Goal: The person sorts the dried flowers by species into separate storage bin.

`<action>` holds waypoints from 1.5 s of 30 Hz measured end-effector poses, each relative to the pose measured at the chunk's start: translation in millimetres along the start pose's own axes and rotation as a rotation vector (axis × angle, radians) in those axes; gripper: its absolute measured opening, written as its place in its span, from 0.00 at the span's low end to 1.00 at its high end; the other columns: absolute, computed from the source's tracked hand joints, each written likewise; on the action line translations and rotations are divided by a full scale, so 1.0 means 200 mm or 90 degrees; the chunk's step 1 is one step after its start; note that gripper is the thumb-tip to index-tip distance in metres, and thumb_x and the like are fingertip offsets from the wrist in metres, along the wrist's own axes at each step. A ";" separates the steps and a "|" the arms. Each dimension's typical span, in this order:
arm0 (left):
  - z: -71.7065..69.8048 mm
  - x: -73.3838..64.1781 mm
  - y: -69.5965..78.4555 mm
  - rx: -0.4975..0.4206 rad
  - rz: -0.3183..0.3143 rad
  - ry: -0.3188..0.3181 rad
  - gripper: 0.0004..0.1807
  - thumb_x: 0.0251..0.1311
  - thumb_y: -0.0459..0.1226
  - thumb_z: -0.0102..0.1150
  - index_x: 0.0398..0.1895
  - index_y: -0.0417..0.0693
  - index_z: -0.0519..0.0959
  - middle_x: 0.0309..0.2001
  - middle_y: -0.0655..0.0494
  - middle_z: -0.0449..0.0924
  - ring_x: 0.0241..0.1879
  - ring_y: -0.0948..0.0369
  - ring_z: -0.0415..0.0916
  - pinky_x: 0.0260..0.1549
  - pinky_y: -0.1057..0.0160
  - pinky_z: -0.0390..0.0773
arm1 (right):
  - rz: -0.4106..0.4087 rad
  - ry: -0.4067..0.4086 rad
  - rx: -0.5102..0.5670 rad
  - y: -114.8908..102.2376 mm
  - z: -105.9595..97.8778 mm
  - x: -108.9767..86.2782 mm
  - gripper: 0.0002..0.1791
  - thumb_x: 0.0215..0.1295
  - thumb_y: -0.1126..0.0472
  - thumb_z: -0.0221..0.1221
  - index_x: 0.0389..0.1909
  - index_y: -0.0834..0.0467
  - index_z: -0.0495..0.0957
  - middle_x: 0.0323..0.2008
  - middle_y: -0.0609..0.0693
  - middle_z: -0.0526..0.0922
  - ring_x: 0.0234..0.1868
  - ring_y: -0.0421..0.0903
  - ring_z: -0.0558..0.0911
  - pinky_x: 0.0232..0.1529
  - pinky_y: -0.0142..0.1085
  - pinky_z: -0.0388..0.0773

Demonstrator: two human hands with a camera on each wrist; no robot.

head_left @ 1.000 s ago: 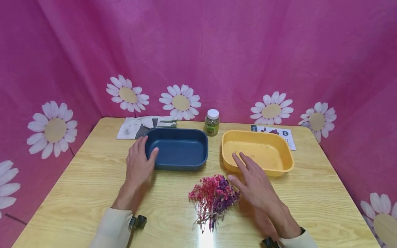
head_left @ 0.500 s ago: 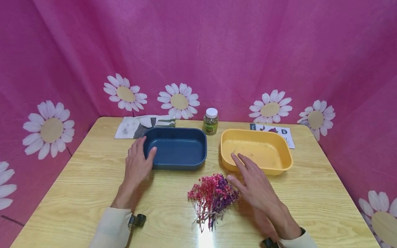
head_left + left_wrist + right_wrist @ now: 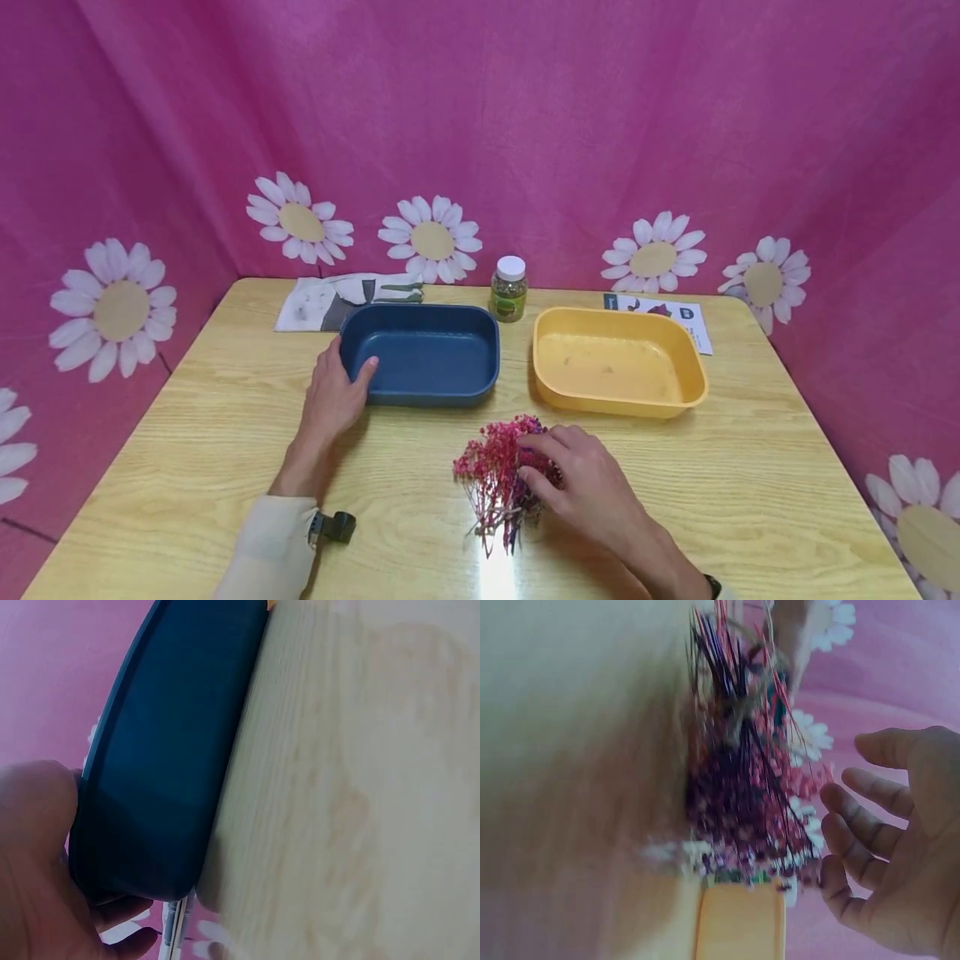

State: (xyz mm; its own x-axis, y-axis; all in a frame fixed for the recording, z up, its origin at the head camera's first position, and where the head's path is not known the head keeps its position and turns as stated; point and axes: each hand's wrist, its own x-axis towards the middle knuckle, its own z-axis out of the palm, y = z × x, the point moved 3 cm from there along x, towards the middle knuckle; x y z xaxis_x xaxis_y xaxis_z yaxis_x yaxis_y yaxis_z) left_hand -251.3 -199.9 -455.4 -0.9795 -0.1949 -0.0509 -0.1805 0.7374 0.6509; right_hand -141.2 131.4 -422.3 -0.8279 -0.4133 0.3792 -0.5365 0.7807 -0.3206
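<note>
Picking up the flowers (image 3: 491, 462) seems the step: the right hand (image 3: 592, 487), fingers parted, contact unclear in the blur, needs a gentle pinch, while the left hand (image 3: 332, 398) grips the blue tray (image 3: 427, 367).

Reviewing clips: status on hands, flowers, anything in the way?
Left hand holds blue tray by its left end. Right hand over dried flowers lying on table; no grip visible. Nothing visibly in the way.

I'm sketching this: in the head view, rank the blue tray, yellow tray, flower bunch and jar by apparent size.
1. Yellow tray, blue tray: too alike to rank
2. Flower bunch, partly covered
3. Jar
</note>
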 end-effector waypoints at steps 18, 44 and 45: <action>0.02 0.00 -0.01 -0.006 -0.002 -0.005 0.46 0.69 0.61 0.39 0.77 0.43 0.40 0.74 0.37 0.49 0.72 0.43 0.51 0.70 0.41 0.54 | 0.095 -0.065 -0.076 -0.12 0.17 0.01 0.20 0.54 0.34 0.63 0.10 0.38 0.78 0.10 0.29 0.70 0.18 0.31 0.69 0.22 0.27 0.64; 0.02 0.00 0.01 -0.009 0.002 -0.023 0.46 0.69 0.62 0.36 0.77 0.44 0.36 0.75 0.37 0.45 0.73 0.43 0.49 0.70 0.41 0.52 | 0.318 -0.147 0.105 -0.03 0.06 -0.03 0.11 0.58 0.57 0.60 0.19 0.46 0.72 0.14 0.41 0.69 0.16 0.38 0.66 0.19 0.31 0.62; 0.02 0.00 0.01 -0.010 0.005 -0.021 0.46 0.69 0.62 0.36 0.77 0.44 0.36 0.75 0.37 0.45 0.73 0.43 0.49 0.70 0.41 0.52 | 0.319 -0.145 0.097 -0.03 0.06 -0.03 0.11 0.59 0.56 0.60 0.19 0.47 0.71 0.14 0.41 0.69 0.16 0.39 0.66 0.19 0.31 0.62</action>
State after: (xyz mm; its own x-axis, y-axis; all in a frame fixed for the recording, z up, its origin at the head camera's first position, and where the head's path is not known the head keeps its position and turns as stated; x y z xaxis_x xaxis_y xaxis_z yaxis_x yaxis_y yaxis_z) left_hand -252.5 -195.0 -457.4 -0.9832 -0.1680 -0.0712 -0.1724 0.7283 0.6632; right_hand -134.8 124.6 -433.0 -0.9926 -0.1134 -0.0433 -0.0721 0.8380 -0.5409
